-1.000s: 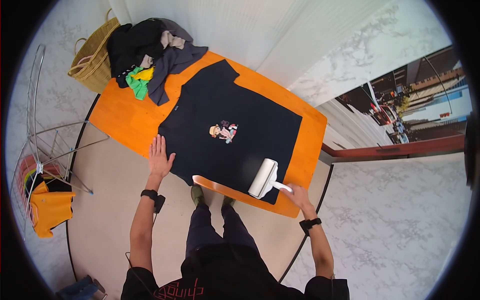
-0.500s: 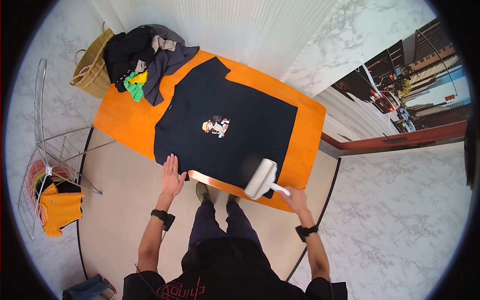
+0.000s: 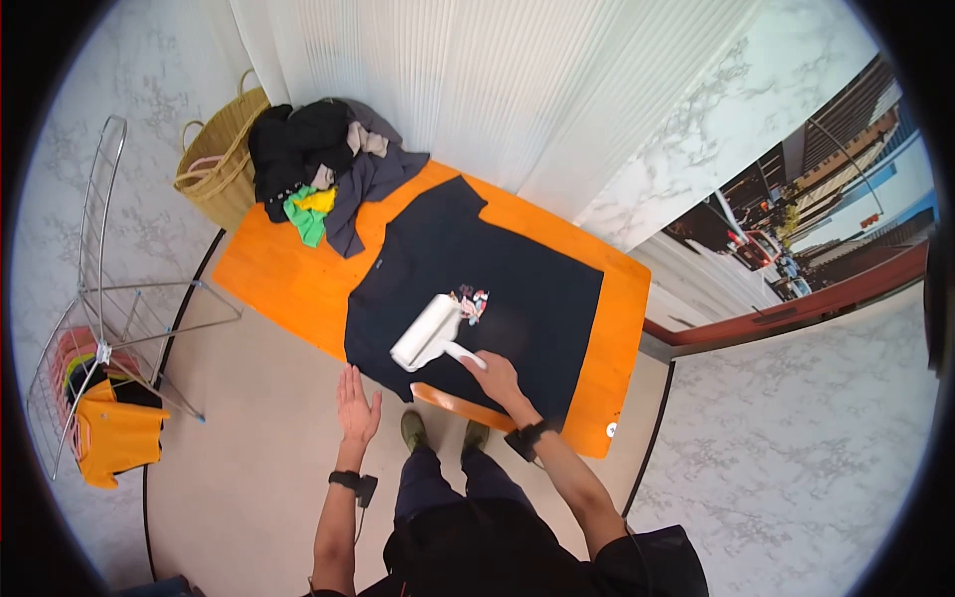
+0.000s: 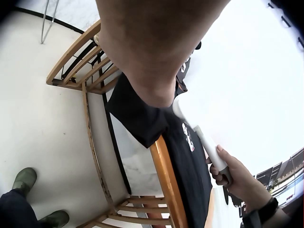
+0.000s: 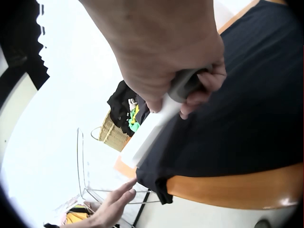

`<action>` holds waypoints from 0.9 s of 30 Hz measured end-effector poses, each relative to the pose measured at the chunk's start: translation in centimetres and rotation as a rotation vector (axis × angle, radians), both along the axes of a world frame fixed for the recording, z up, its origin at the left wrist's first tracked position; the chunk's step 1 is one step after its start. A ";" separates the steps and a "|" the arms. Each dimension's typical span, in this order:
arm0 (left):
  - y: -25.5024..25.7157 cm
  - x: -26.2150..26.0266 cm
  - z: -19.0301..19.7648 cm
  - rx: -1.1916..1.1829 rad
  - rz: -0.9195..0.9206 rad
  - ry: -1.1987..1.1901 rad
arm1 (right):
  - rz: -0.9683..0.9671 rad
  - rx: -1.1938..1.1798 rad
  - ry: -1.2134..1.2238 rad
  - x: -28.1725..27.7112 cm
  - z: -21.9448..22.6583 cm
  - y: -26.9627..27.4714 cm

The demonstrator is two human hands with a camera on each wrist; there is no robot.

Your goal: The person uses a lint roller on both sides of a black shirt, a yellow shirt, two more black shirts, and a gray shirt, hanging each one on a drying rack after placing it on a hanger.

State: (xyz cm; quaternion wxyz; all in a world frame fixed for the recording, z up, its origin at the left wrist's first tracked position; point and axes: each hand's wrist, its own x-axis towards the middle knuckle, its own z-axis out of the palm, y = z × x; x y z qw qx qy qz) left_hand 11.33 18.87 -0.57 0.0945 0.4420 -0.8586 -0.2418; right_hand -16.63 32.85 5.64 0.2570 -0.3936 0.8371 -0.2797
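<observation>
A black T-shirt (image 3: 542, 318) lies spread on the orange wooden table (image 3: 274, 289), its printed cartoon figure (image 3: 474, 304) partly covered by the roller in the head view. My right hand (image 3: 494, 378) grips the handle of a white lint roller (image 3: 426, 333), whose head is over the shirt's sleeve side. Fingers curl round the grey handle end (image 5: 186, 84) in the right wrist view. My left hand (image 3: 356, 408) has its fingers straight, with the fingertips right at the shirt's near sleeve by the table edge.
A heap of clothes (image 3: 308, 159) sits at the table's far left beside a wicker basket (image 3: 224, 164). On the left stands a metal drying rack (image 3: 102, 350) with shirts (image 3: 121, 428) hanging from it. A pale curtain (image 3: 477, 90) hangs behind the table.
My right hand has carried the lint roller left and away from the shirt's hem corner, up beside the printed figure. My left hand has come back from the shirt toward the table's near edge.
</observation>
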 end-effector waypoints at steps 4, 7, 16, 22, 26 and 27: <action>-2.7 -0.3 0.8 -0.040 -0.027 0.075 | -0.479 -0.100 0.001 -3.6 0.0 5.5; -4.8 -2.8 2.1 -0.073 -0.106 0.082 | -0.742 -0.051 0.311 -8.6 -3.2 12.8; -10.1 -14.7 2.7 -0.129 -0.367 -0.035 | -1.077 0.110 0.383 -14.6 -3.8 21.8; -12.9 -21.2 1.5 -0.182 -0.403 -0.078 | -1.175 0.083 0.351 -15.1 -8.1 19.7; -15.0 -24.9 0.8 -0.215 -0.389 -0.136 | -1.102 0.108 0.550 -14.8 -7.5 17.6; -15.5 -25.8 0.6 -0.247 -0.379 -0.105 | -1.054 0.085 0.769 -14.9 -6.5 16.6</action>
